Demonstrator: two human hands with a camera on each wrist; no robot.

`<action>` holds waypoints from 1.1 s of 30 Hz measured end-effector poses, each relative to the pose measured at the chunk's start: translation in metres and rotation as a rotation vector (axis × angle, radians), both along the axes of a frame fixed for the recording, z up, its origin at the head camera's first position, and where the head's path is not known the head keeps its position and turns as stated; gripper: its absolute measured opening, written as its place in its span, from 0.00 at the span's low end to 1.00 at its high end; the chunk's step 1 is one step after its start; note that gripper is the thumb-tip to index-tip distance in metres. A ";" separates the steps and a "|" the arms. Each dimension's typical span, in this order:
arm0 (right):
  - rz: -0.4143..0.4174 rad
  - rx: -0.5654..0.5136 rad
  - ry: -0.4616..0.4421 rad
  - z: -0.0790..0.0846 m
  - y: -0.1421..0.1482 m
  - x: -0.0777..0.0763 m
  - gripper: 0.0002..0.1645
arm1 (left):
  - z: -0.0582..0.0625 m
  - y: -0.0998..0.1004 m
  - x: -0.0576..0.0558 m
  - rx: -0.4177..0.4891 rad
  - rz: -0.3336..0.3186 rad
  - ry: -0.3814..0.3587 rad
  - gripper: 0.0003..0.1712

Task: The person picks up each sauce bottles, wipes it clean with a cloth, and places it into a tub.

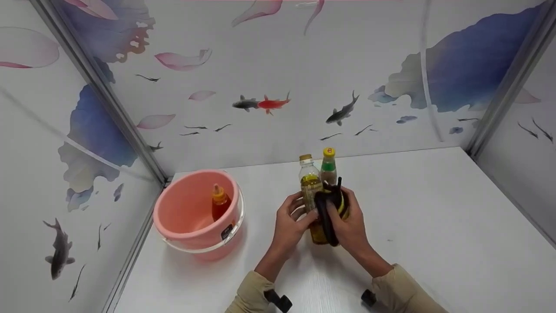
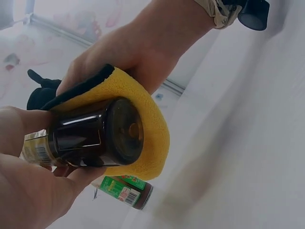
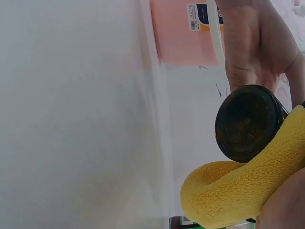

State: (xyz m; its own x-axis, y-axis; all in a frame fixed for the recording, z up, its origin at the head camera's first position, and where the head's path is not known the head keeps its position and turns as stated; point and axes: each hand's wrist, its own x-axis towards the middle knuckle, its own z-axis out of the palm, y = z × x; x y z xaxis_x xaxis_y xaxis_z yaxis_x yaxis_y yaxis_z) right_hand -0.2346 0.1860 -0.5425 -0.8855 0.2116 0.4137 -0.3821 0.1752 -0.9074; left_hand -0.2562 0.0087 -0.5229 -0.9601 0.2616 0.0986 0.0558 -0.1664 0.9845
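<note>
My left hand [image 1: 290,221] grips a clear bottle of yellowish oil [image 1: 309,191] with a gold cap. The bottle is off the table, and its round dark base [image 2: 125,131] shows in the left wrist view. In my right hand [image 1: 352,225] is a thick cloth [image 1: 326,217], black on one side and fuzzy yellow on the other. The yellow side [image 3: 238,195] lies against the bottle's lower part and curves around it. Just behind stands a smaller bottle [image 1: 329,168] with a yellow cap and green label.
To the left on the white table [image 1: 434,217] stands a pink bucket [image 1: 200,238] with a white handle. Inside it is a red-brown sauce bottle [image 1: 220,208] with an orange top. Patterned wall panels [image 1: 278,65] enclose the table's back and sides.
</note>
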 end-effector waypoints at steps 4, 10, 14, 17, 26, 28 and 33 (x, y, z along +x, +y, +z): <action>0.013 0.011 0.027 -0.002 -0.002 0.000 0.28 | 0.003 -0.002 -0.002 0.075 0.023 -0.005 0.41; 0.021 0.026 0.034 -0.004 -0.005 0.001 0.29 | 0.006 -0.004 -0.005 0.123 0.033 -0.007 0.40; 0.016 0.016 0.029 -0.003 -0.006 0.001 0.27 | 0.005 -0.004 -0.005 0.101 0.014 0.004 0.39; 0.015 0.013 0.024 -0.003 -0.006 0.001 0.27 | 0.004 -0.004 -0.005 0.078 0.007 0.007 0.39; 0.004 0.002 0.012 -0.002 -0.005 0.001 0.27 | 0.002 -0.005 -0.004 0.037 -0.023 -0.003 0.40; 0.003 -0.003 0.018 -0.002 -0.004 0.001 0.26 | 0.002 -0.004 -0.003 0.022 -0.029 0.000 0.40; -0.008 -0.001 0.023 -0.002 -0.003 0.001 0.25 | 0.001 -0.005 -0.003 -0.018 -0.051 0.013 0.40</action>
State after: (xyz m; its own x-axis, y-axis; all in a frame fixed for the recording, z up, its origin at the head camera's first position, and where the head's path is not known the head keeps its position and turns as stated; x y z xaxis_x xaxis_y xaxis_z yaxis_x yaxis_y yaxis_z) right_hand -0.2338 0.1828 -0.5442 -0.8739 0.2196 0.4336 -0.4013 0.1773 -0.8986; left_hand -0.2588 0.0040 -0.5219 -0.9443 0.3117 0.1056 0.0602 -0.1519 0.9866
